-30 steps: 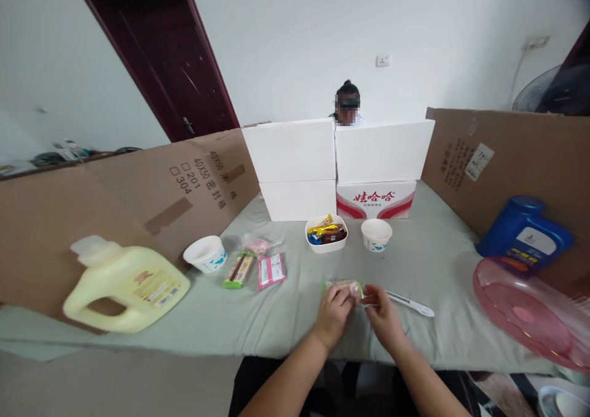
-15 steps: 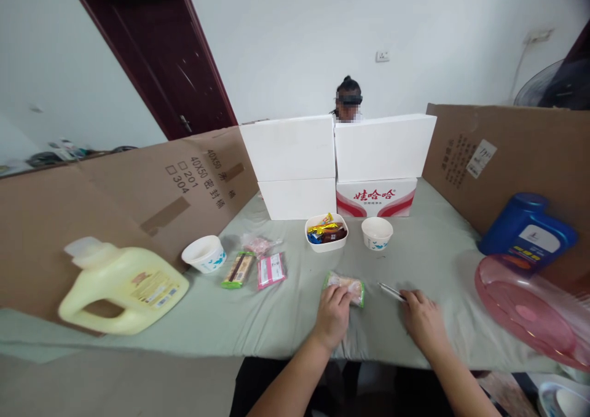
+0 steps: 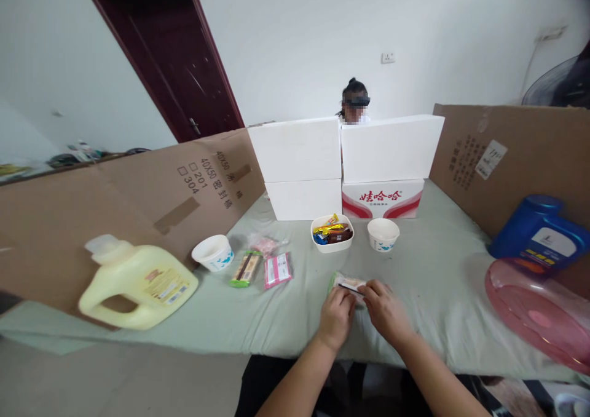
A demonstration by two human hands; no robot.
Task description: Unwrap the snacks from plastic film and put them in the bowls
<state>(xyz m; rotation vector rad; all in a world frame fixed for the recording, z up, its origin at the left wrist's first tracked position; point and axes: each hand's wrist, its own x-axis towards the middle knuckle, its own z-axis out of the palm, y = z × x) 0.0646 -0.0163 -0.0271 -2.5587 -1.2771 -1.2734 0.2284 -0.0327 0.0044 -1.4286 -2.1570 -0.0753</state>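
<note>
A clear packet of biscuits with green ends (image 3: 337, 279) lies on the cloth in front of me. My left hand (image 3: 337, 320) grips its near left part with bent fingers. My right hand (image 3: 386, 311) is closed round a thin, pointed, silvery-dark tool (image 3: 349, 289), possibly tweezers, whose exact kind I cannot make out. The tool lies across the packet's top, its tip close to my left fingers. Much of the packet is hidden under both hands. Beyond them stand a white tub of wrapped snacks (image 3: 332, 246) and a white paper bowl (image 3: 383, 238).
To the left are another paper bowl (image 3: 214, 256), several snack packets (image 3: 278, 270) and a yellow jug (image 3: 161, 269). On the right are a blue jug (image 3: 530, 232) and a pink translucent lid (image 3: 516, 306). White boxes (image 3: 299, 152) and cardboard panels (image 3: 184, 214) edge the table; a person (image 3: 354, 94) is behind.
My right hand has moved left with the thin tool, from beside the packet to on top of it. My left hand stays on the packet. The view has shifted slightly.
</note>
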